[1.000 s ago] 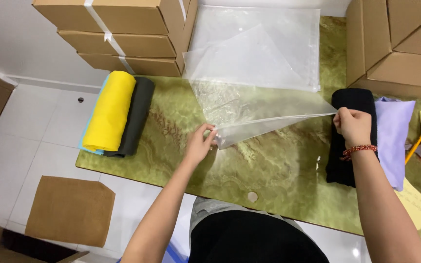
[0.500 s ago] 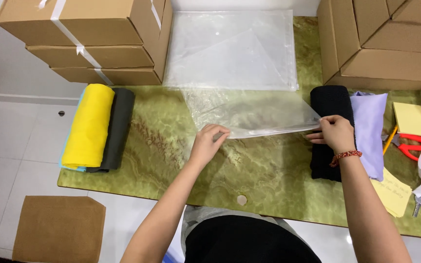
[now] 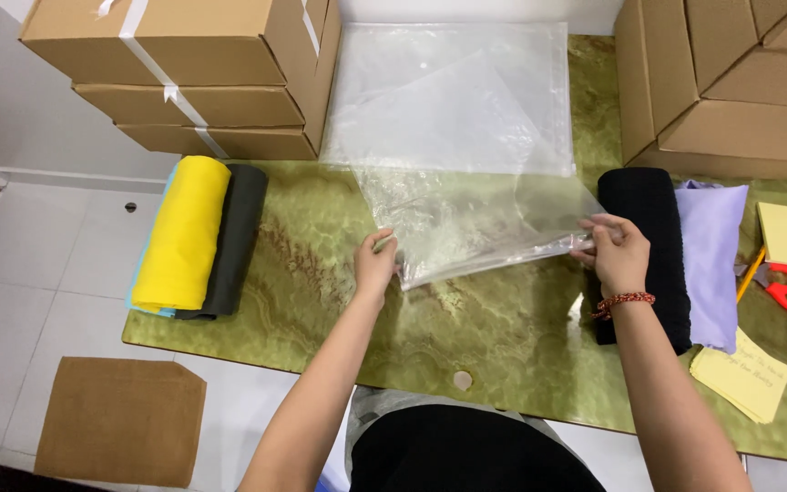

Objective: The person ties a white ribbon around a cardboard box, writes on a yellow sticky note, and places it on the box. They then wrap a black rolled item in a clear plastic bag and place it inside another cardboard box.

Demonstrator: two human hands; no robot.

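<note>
Bright, even light falls from overhead, leaving only soft, short shadows under the arms. The glossy green bench (image 3: 503,337) shows pale sheen, and the clear plastic bag (image 3: 475,219) catches white glare. Focus is sharp throughout, with slight wide-angle stretch toward the corners.

Clear plastic bag (image 3: 466,219), green marbled table (image 3: 321,273), yellow roll (image 3: 184,232), charcoal roll (image 3: 237,239) — black fabric (image 3: 649,246), lilac fabric (image 3: 710,251), brown boxes (image 3: 193,73).

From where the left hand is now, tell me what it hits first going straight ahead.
The left hand already pinches the clear plastic bag; going straight on, it would probably meet the flat stack of clear bags next, though depth is unclear.
</note>
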